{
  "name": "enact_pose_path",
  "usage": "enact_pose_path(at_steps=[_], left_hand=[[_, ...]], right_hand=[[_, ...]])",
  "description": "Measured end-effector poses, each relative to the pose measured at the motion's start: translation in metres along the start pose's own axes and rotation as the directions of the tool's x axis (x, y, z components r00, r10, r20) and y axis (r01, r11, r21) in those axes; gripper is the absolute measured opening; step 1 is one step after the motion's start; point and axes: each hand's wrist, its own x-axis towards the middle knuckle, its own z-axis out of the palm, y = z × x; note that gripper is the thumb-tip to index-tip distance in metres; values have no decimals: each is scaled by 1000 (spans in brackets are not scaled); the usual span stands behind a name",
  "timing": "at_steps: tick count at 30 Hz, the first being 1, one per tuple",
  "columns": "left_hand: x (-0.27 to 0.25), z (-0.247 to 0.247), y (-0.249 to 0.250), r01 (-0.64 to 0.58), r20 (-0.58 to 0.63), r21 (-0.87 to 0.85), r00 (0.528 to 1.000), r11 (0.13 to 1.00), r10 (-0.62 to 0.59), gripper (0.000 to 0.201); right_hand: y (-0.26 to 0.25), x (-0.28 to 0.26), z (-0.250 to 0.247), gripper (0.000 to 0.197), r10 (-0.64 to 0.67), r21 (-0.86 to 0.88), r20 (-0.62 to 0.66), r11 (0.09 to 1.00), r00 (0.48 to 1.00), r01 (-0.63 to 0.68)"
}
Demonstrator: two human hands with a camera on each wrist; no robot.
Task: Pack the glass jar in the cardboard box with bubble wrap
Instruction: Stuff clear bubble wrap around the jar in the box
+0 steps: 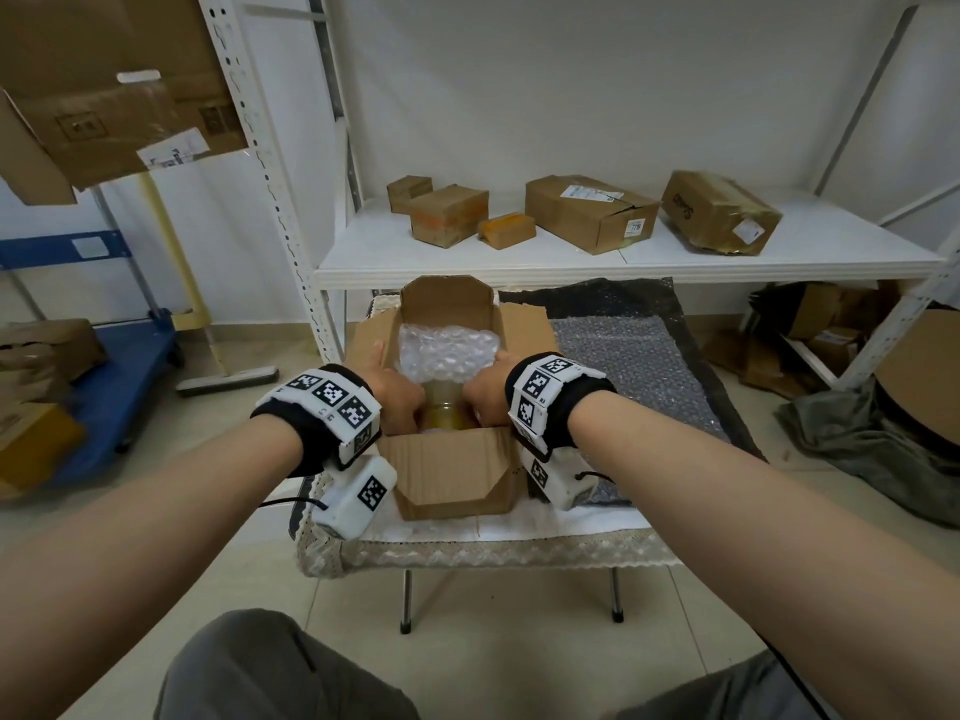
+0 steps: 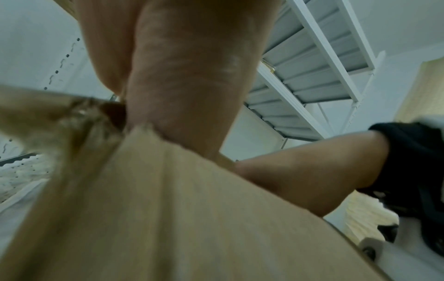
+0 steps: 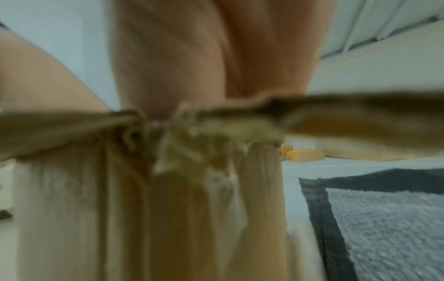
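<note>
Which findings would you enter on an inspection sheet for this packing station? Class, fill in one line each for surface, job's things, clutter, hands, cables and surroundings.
Surface: small folding table with a pale cloth.
Job's things: open cardboard box on the table; glass jar in its near end, bubble wrap behind it; spare bubble wrap sheet right of the box.
Clutter: nothing seen on the table besides these.
Hands: left hand and right hand reach into the box on either side of the jar; fingers hidden.
Cables: thin black cords at the wrist cameras.
Surroundings: white shelf carrying cardboard parcels; blue cart at left.
</note>
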Motion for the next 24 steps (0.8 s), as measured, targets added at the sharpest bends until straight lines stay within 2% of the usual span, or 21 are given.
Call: enact_pose_path(at_steps=[1,2,4,12,16,19,24], left_hand=[[0,0,-1,-13,1,-25,1000,1000,13,28],[0,0,-2,-24,1,-41,1000,999,24,26],[1,-1,-3,-38,-10,-52,999,998,38,26],[7,4,-5,-41,-65,-28,997,999,39,22],[5,3,-4,-34,-41,-10,999,999,33,17],[1,-1,-2,-33,-32,-18,999,999,32,13],[-5,-3,-2,-15,-2,-45,1000,999,15,20]], right_hand=[[-20,-60,-30,23,-44,50,-29,998,999,46],[-28,-89,-46,28,-55,115,-33,992,998,59],[-33,-116,-58,27,-26,154,-38,988,999,31],[-30,-114,-50,15,-59,126,-95,989,994,71],[-30,-110,-47,21,-59,146,-123,986,991,77],[-30,-110,-46,14,-47,202,-138,977,989,74],[-36,-117,-53,18,-28,228,-136,972,990,59]])
